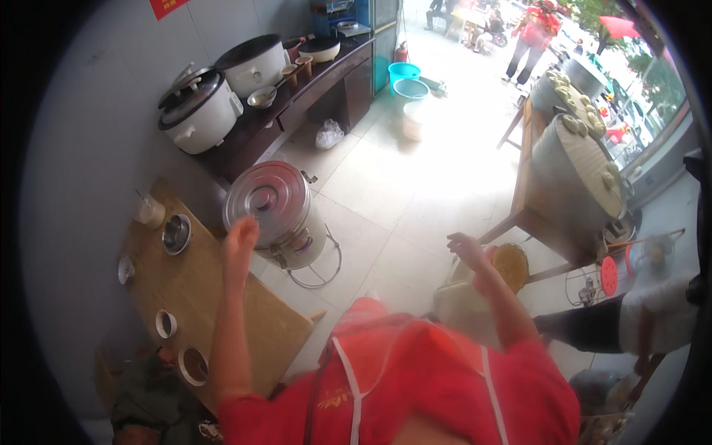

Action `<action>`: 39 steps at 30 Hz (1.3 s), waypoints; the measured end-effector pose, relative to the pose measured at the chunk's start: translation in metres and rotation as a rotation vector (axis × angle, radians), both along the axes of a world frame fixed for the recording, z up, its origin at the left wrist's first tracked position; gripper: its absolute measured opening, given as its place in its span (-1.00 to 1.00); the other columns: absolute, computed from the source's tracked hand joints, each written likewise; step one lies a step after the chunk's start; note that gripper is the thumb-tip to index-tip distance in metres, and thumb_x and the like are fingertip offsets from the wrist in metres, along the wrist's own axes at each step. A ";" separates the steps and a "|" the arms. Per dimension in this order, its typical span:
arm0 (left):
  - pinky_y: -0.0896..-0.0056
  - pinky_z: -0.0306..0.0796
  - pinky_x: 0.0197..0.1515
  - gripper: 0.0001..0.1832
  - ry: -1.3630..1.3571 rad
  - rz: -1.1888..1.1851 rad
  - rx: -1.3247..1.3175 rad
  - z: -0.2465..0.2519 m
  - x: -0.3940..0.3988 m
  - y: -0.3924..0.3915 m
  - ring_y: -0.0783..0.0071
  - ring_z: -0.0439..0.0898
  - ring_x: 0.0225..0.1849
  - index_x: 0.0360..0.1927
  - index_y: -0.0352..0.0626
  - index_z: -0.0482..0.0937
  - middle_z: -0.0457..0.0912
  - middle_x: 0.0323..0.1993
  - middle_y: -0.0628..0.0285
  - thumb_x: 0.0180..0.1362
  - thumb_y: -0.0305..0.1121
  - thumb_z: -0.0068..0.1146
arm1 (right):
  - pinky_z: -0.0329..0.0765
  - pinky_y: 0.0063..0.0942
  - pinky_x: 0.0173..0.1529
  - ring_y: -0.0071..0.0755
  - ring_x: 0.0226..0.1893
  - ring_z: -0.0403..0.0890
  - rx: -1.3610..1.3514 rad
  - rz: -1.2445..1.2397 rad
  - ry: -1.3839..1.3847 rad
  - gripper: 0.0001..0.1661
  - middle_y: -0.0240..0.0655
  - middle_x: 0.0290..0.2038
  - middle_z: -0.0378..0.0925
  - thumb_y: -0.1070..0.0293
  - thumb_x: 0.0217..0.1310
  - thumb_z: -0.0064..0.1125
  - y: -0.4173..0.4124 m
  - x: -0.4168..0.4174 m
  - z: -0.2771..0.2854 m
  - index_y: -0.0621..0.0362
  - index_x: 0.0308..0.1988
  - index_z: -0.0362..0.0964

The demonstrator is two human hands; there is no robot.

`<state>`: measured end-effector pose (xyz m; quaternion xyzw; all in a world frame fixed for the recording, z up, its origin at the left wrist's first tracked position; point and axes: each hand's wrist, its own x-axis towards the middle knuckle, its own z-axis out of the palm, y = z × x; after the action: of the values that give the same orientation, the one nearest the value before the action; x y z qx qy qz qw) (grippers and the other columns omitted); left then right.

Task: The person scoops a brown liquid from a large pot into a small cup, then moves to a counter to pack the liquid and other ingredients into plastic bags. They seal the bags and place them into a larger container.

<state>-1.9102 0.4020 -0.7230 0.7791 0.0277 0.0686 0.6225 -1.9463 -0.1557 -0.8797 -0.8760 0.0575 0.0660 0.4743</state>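
Note:
My left hand [242, 232] is raised with nothing seen in it, in front of the round metal lid of a steel insulated barrel [268, 200]; whether it touches the lid cannot be told. On the other side, my right hand [467, 249] hangs in the air, fingers apart and bare, near a wooden stand and a round brownish stool seat [510, 268]. Between my arms show the tiled floor and my red apron [367, 356]. The barrel stands on a wire ring base.
At left, a wooden table [222, 295] bears bowls, with a seated person beside it. Rice cookers [200, 114] line a dark counter. Steamers with buns [578, 161] stand on a wooden bench at right. Buckets [410, 89] stand ahead. Another person is at lower right; one in red stands outside.

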 end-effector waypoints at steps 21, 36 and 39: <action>0.17 0.24 0.34 0.11 0.127 0.119 0.960 0.035 0.856 -0.103 0.01 0.34 0.34 0.41 -0.27 0.15 0.32 0.31 -0.16 -0.12 0.11 0.43 | 0.58 -0.29 -0.12 -0.14 -0.24 0.69 -0.302 0.286 0.116 -0.64 -0.15 -0.24 0.68 0.33 0.15 0.20 -0.184 0.724 -0.022 0.16 -0.03 0.54; -0.20 0.02 0.44 0.19 0.595 -0.032 1.291 -0.051 1.035 -0.082 0.14 0.18 0.45 0.48 -0.07 0.00 0.16 0.44 0.09 -0.14 0.14 0.42 | 0.60 -0.33 -0.13 -0.19 -0.25 0.72 -0.322 0.427 0.423 -0.64 -0.17 -0.27 0.69 0.32 0.12 0.24 -0.191 0.934 -0.062 0.20 -0.06 0.56; -0.02 0.15 0.39 0.11 0.582 -0.005 1.265 -0.055 1.044 -0.080 0.09 0.28 0.36 0.45 -0.07 0.08 0.21 0.39 0.08 -0.15 0.02 0.44 | 0.60 -0.33 -0.14 -0.19 -0.26 0.72 -0.330 0.473 0.410 -0.65 -0.16 -0.28 0.69 0.33 0.12 0.25 -0.189 0.987 -0.070 0.21 -0.07 0.56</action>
<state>-0.8659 0.3216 -0.7784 0.9789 0.1462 -0.1416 0.0167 -0.9595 -0.3451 -0.9498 -0.8984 -0.0430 0.3384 0.2767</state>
